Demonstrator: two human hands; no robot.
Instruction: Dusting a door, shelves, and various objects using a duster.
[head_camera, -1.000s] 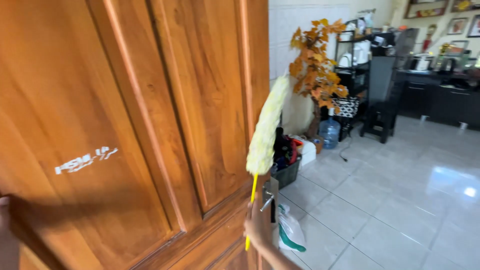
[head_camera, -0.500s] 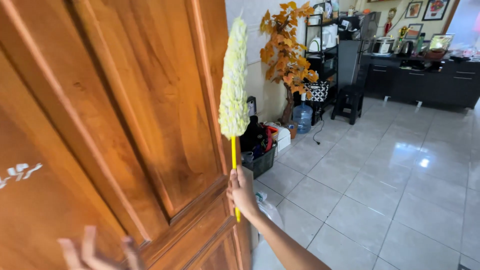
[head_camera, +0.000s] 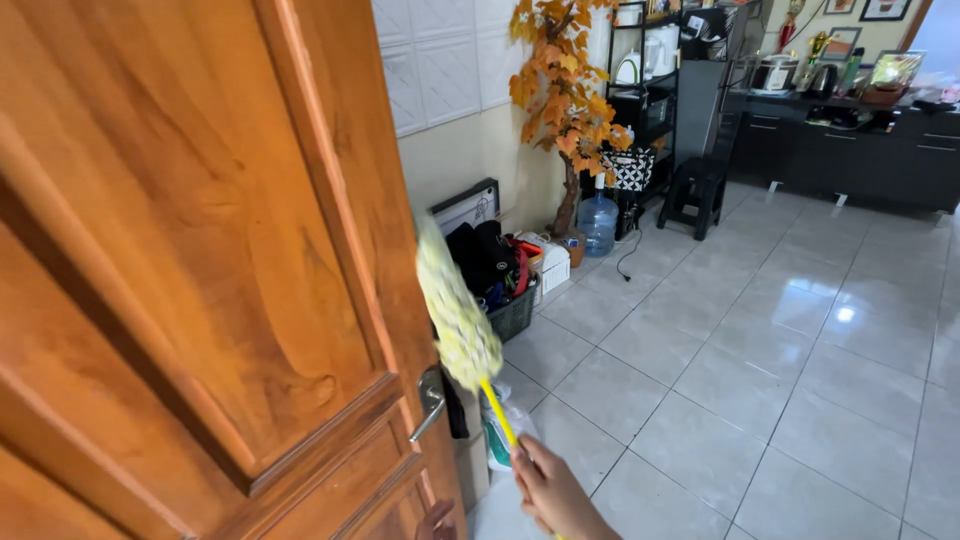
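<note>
My right hand (head_camera: 545, 490) is clamped on the yellow handle of the fluffy duster (head_camera: 457, 315), its head against the wooden door's (head_camera: 200, 250) edge just above the metal lever (head_camera: 430, 405).

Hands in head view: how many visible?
2. The right hand is at bottom centre, gripping the yellow handle of the duster beside the wooden door. The left hand shows only fingertips at the bottom edge, below the door handle; the rest is out of frame.
</note>
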